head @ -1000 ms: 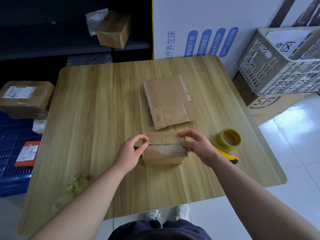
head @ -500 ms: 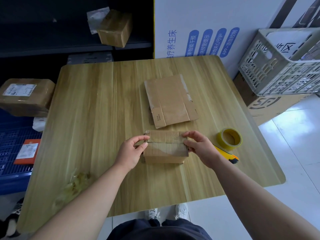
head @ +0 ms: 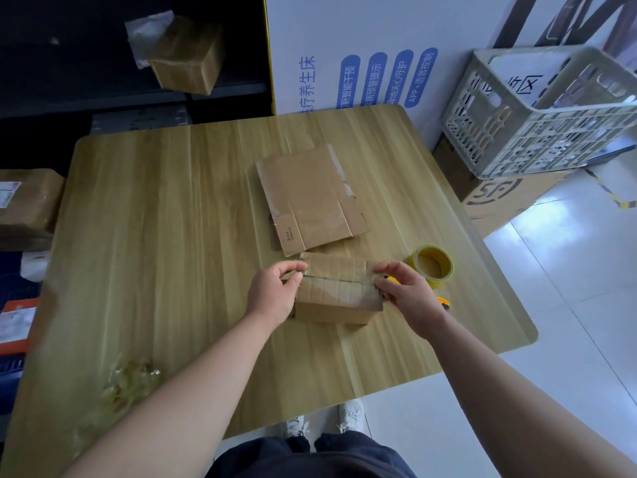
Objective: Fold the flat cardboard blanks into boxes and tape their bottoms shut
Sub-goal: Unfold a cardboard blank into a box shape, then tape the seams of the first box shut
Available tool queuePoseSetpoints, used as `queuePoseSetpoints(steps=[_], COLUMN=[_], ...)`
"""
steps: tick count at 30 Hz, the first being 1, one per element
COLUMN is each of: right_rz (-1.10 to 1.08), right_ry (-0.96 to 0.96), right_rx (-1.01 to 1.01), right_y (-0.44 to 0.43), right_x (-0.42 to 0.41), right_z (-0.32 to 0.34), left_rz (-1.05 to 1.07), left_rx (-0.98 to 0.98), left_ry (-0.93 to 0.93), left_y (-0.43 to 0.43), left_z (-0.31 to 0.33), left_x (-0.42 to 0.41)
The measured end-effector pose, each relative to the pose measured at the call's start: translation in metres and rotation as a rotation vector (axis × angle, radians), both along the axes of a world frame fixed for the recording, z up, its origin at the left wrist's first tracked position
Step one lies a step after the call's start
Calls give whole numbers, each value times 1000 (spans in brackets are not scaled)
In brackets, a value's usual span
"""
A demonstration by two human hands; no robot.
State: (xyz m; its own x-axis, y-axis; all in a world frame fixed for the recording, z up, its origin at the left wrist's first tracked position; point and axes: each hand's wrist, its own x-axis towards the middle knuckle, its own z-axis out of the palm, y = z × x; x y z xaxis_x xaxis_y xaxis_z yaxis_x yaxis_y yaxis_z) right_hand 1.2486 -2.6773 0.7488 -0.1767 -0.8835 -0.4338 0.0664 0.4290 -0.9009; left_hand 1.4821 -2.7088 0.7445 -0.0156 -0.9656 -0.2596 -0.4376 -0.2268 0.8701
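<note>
A small folded cardboard box stands on the wooden table, its two top flaps meeting along a seam. My left hand pinches the flaps at the box's left end. My right hand pinches them at the right end. Just behind the box lies a flat cardboard blank. A yellow tape roll sits right of the box, beyond my right hand. The yellow tip of a utility knife shows past my right wrist.
Crumpled clear tape lies near the table's front left. A grey plastic crate rests on a carton at the right. Taped parcels sit on the dark shelf and at the left. The table's front edge is near my legs.
Both hands stay on the box ends while the two flaps have closed together along the seam. The box sits slightly farther from me, closer to the flat blank.
</note>
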Motion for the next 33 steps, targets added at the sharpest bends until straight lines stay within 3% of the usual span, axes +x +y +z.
queuePoseSetpoints(steps=[8,15,20,24,28,33], right_rz=[-23,23,17,-27,169,339], right_ry=[-1,7,2,348,681,803], right_rx=[16,51,61,122,227,315], right_y=[-2,-9,-21,-36,-46,-53], right_x=[2,-7,-26,-52,-79,-97], right_z=[-1,2,4,-7,-26,-49], left_rz=[27,154,247,288,334,353], left_rx=[-33,7,19,14,4,-37], left_ry=[-31,220,277,256,211,153], left_y=[-2,-2,1,-3,-8,-10], left_z=[-7,-4,-4,-6,-11,-13], left_x=[-17,-29,-38,-41,-42,-45])
